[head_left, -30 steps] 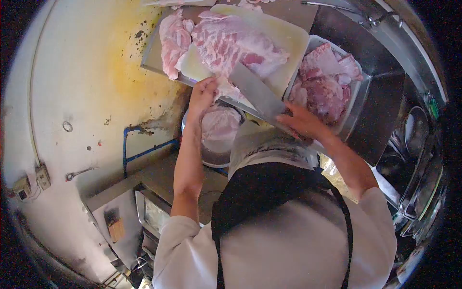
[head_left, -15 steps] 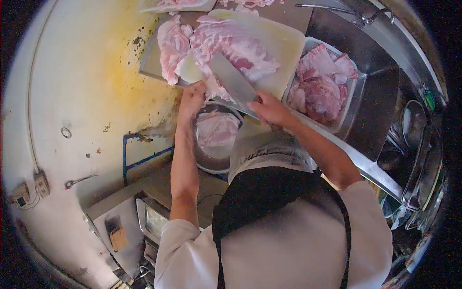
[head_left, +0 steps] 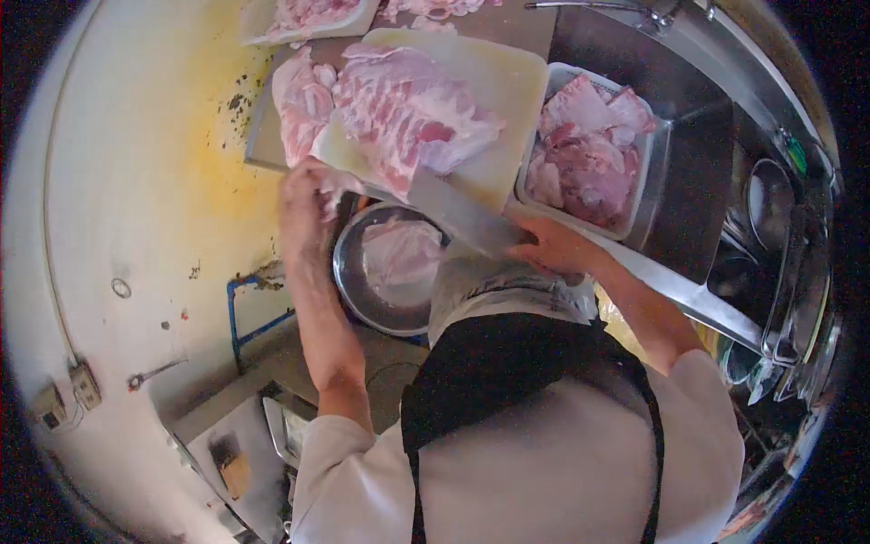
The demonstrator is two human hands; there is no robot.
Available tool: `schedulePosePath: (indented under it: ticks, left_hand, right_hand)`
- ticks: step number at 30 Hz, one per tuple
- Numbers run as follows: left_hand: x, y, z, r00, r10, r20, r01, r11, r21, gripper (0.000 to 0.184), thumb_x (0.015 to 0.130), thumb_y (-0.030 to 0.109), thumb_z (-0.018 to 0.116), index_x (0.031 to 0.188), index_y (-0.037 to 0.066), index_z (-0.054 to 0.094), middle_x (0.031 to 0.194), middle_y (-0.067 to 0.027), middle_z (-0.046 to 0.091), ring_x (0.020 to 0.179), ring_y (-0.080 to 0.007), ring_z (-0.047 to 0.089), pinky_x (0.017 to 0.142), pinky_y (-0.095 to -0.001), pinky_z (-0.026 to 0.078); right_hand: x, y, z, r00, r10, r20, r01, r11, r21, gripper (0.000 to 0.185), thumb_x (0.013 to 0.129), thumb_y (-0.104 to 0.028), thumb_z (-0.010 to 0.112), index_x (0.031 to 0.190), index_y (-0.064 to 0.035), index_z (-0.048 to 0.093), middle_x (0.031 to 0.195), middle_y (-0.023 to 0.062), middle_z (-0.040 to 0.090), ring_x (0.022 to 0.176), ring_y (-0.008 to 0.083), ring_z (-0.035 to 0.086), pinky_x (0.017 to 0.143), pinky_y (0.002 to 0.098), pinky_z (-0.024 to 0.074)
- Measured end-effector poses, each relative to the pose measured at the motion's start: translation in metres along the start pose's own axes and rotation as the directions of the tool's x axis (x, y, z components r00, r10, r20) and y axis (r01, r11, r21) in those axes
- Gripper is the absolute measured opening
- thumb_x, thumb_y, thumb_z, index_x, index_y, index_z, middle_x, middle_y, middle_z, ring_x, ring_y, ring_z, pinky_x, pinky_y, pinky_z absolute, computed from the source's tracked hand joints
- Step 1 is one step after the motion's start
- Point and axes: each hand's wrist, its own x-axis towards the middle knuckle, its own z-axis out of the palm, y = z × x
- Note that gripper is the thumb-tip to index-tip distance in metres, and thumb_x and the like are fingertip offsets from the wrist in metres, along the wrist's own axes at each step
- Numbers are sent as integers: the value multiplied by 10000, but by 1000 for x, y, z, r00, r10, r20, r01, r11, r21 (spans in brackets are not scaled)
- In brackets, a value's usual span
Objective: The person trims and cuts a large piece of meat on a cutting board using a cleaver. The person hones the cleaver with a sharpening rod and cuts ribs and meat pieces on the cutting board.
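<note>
My right hand (head_left: 555,247) is closed round the handle of a cleaver (head_left: 464,214), its broad blade pointing left at the near edge of the cutting board (head_left: 512,72). A large slab of raw pink meat (head_left: 399,109) lies on the board, its lower tip close to the blade. My left hand (head_left: 302,204), somewhat blurred, pinches a pale scrap of meat (head_left: 339,183) left of the board's near corner. Just below sits a round metal bowl (head_left: 346,281) with a flat pale piece of meat (head_left: 399,252) inside. Another raw piece (head_left: 302,100) lies left of the slab.
To the right, a white plastic basket (head_left: 645,181) of meat pieces (head_left: 594,163) stands in a metal sink (head_left: 691,136). A white tray (head_left: 258,32) with more meat is at the far left. A stained wall (head_left: 163,163) borders the left side.
My left hand has moved left and down, drawing the scrap away from the slab. The cleaver has come down off the slab toward me, its blade now flatter. The view has shifted slightly.
</note>
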Motion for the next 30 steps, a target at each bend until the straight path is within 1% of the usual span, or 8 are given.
schedulePosePath:
  ticks: [3, 8, 11, 13, 17, 20, 25, 30]
  left_hand:
    - [7, 46, 31, 976, 201, -89, -212, 967, -142, 193, 892, 251, 577, 807, 78, 579, 826, 5, 606, 581, -39, 463, 486, -198, 345]
    - [109, 100, 75, 910, 377, 173, -281, 867, -411, 230, 912, 279, 597, 888, 50, 596, 838, -19, 596, 759, -129, 585, 676, -284, 498]
    - [206, 91, 112, 948, 242, 208, -209, 963, -167, 309, 941, 296, 592, 1053, 12, 641, 875, -64, 618, 853, -225, 604, 846, -352, 502]
    - [244, 53, 106, 914, 359, 186, -397, 709, 583, 362, 948, 307, 605, 1166, 21, 642, 983, -79, 666, 919, -254, 621, 861, -368, 495]
    - [223, -22, 79, 762, 582, 284, -615, 514, 598, 388, 803, 342, 690, 1044, 37, 695, 1015, -170, 705, 953, -343, 662, 857, -398, 500]
    - [219, -85, 15, 918, 334, 212, -319, 308, 897, 340, 754, 233, 709, 1023, 24, 699, 955, -161, 704, 875, -348, 654, 815, -391, 507]
    - [206, -154, -17, 938, 346, -19, -297, 832, 469, 399, 750, 139, 688, 1108, -32, 646, 829, -128, 676, 784, -235, 632, 733, -354, 501]
    - [204, -118, -11, 988, 152, 17, -138, 842, 522, 371, 759, 116, 726, 1090, -27, 638, 804, -91, 644, 721, -148, 601, 633, -296, 471]
  right_hand:
    - [-23, 1, -3, 980, 129, -154, -100, 978, 184, 399, 919, -304, 641, 1194, -25, 569, 645, 23, 544, 494, 124, 518, 476, 305, 439]
    - [-27, 7, -8, 926, 164, -340, -34, 933, 358, 404, 933, -275, 620, 1228, -13, 532, 634, 23, 551, 466, 130, 511, 451, 310, 431]
    - [-17, 24, -3, 926, 145, -349, 1, 923, 385, 395, 947, -232, 601, 1265, -19, 505, 622, 16, 538, 446, 122, 488, 424, 295, 406]
    - [-11, 25, -6, 929, 162, -332, -29, 928, 372, 383, 962, -193, 585, 1296, -30, 490, 604, 9, 519, 438, 115, 473, 417, 278, 396]
    - [-10, 28, -14, 958, 105, -268, 35, 882, 469, 372, 956, -229, 589, 1253, -18, 514, 589, 12, 517, 445, 120, 489, 425, 296, 403]
    - [5, 17, -20, 960, 126, -251, 10, 877, 480, 335, 952, -234, 579, 1202, -15, 544, 600, 18, 528, 453, 128, 505, 437, 316, 425]
    - [89, -17, -25, 927, 33, -373, 191, 815, 548, 285, 961, -242, 568, 1117, -8, 521, 615, 23, 533, 455, 137, 523, 423, 313, 424]
    - [68, -18, 2, 921, 86, -379, 137, 842, 522, 290, 956, -244, 561, 1099, 3, 514, 622, 50, 540, 450, 145, 525, 440, 340, 448]
